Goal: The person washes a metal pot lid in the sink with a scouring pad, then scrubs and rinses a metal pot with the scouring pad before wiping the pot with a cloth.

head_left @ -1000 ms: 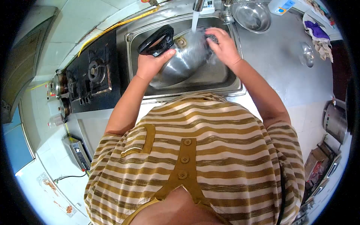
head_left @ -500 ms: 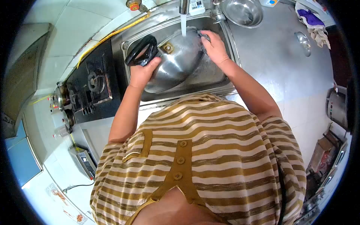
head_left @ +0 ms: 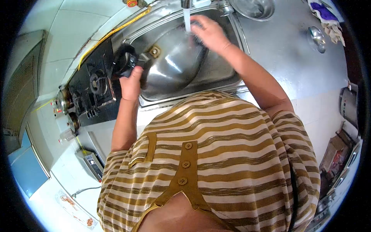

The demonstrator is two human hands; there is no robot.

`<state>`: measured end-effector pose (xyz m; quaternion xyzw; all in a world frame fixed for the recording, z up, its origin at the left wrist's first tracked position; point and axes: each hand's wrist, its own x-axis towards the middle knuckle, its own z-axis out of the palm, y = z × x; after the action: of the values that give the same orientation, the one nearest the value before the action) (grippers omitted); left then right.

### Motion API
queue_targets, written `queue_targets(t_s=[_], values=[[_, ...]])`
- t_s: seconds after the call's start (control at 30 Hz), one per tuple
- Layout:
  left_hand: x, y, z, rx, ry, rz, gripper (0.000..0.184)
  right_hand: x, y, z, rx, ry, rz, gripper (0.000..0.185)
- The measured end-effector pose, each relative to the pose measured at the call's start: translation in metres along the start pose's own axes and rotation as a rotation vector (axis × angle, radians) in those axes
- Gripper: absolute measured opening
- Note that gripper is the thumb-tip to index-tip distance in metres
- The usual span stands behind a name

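Note:
A large rounded metal wok (head_left: 172, 67) is tilted over the sink (head_left: 226, 75), its shiny wet curved side facing up. Near its upper left edge is a brown-stained plate with a bolt (head_left: 154, 52). My left hand (head_left: 131, 83) is closed round the wok's black loop handle (head_left: 126, 61), out past the sink's left rim. My right hand (head_left: 210, 34) is at the far edge of the wok, beside the stream from the faucet (head_left: 186, 4). Its fingers are curled and blurred over a dark scrubber (head_left: 197, 28), mostly hidden beneath them.
Left of the sink is a black gas stove (head_left: 96, 87), with a yellow hose (head_left: 112, 33) along the wall. On the steel counter to the right stand a metal bowl (head_left: 255, 7) and a small shiny metal dish (head_left: 317, 39). Cloths (head_left: 328, 19) lie behind.
The wok and my left hand have moved left and slightly toward me. My right hand has shifted up and left, to the water stream. Water keeps running.

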<state>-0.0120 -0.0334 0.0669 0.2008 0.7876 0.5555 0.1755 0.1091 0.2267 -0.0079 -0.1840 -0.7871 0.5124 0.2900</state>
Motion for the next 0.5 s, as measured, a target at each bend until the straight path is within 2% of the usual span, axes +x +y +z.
queue_targets(t_s=[0.03, 0.07, 0.13, 0.2, 0.27, 0.37, 0.4, 0.43, 0.47, 0.5], values=[[0.011, -0.021, -0.012, -0.169, 0.019, 0.038, 0.041, 0.002, 0.019, -0.003, 0.062, -0.044, 0.165, 0.033], [0.012, -0.008, -0.012, -0.192, 0.043, -0.038, 0.043, 0.002, 0.038, -0.003, 0.127, -0.098, 0.329, 0.034], [0.013, 0.007, -0.008, -0.199, 0.154, -0.111, 0.052, -0.012, 0.078, 0.015, 0.488, 0.006, 0.518, 0.034], [0.008, 0.025, 0.0, -0.239, 0.139, -0.256, 0.059, -0.021, 0.085, 0.028, 0.655, 0.136, 0.632, 0.035], [0.012, 0.015, 0.006, -0.234, 0.13, -0.237, 0.062, -0.02, 0.056, 0.029, 0.594, 0.172, 0.624, 0.034], [0.017, 0.007, 0.022, -0.261, 0.13, -0.283, 0.072, -0.017, 0.022, 0.032, 0.123, 0.115, 0.051, 0.039], [0.016, 0.015, 0.03, -0.176, 0.144, -0.328, 0.073, -0.018, -0.006, 0.032, 0.11, 0.042, -0.025, 0.043], [0.02, 0.014, 0.029, -0.184, 0.144, -0.332, 0.075, -0.022, -0.007, 0.043, -0.097, 0.009, -0.161, 0.046], [0.028, 0.011, 0.027, -0.19, 0.142, -0.338, 0.077, -0.027, -0.032, 0.041, -0.124, -0.067, -0.212, 0.048], [0.032, 0.009, 0.031, -0.205, 0.163, -0.255, 0.081, -0.031, -0.038, 0.048, -0.195, -0.099, -0.358, 0.051]])
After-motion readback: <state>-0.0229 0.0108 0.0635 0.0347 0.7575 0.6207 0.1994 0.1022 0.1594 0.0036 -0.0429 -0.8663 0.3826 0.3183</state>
